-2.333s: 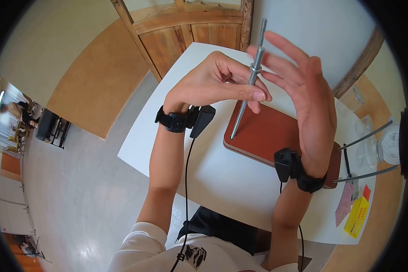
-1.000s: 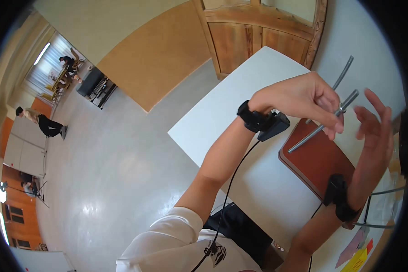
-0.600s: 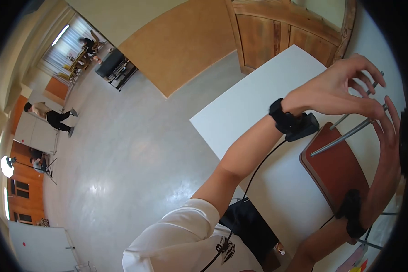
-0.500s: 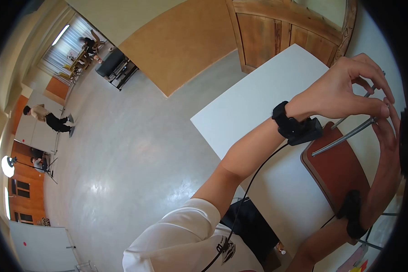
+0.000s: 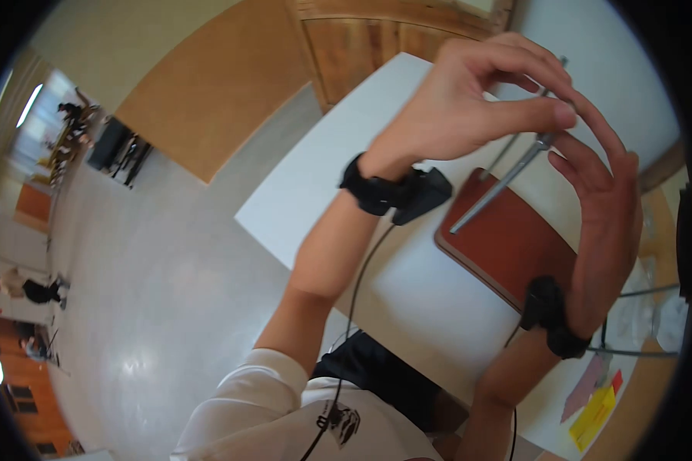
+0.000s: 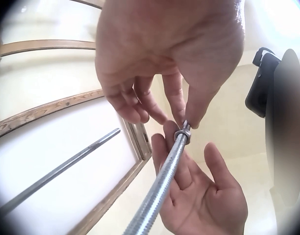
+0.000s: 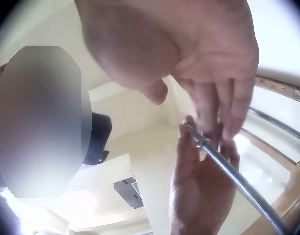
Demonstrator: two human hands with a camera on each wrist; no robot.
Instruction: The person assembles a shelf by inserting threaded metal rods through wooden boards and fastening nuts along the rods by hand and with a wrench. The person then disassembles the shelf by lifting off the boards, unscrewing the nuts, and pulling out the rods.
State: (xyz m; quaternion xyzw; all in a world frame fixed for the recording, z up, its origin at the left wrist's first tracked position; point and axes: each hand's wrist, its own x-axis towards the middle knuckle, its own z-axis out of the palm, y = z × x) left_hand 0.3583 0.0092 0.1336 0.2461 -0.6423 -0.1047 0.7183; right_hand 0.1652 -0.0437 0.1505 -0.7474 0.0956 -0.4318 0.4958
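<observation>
In the head view a threaded metal rod rises from near a corner of a reddish-brown slab. Close below the rod's top end sits a metal nut. My left hand pinches that top end between thumb and fingertip, its other fingers bent alongside. From the opposite side my right hand reaches up with fairly straight fingers, their tips beside the nut as the right wrist view shows. The right thumb stands apart from the rod. A second metal rod stands behind.
Two more rods, one of them a dark rod, project at the slab's right side. A white table bears the slab, a yellow basket, a pink cloth and clear plastic containers. Wooden panelling borders the far side.
The head view swung left, then partly back. My left hand shifted from gripping around the rod to pinching its top end. My right hand, earlier apart, came in beside the nut.
</observation>
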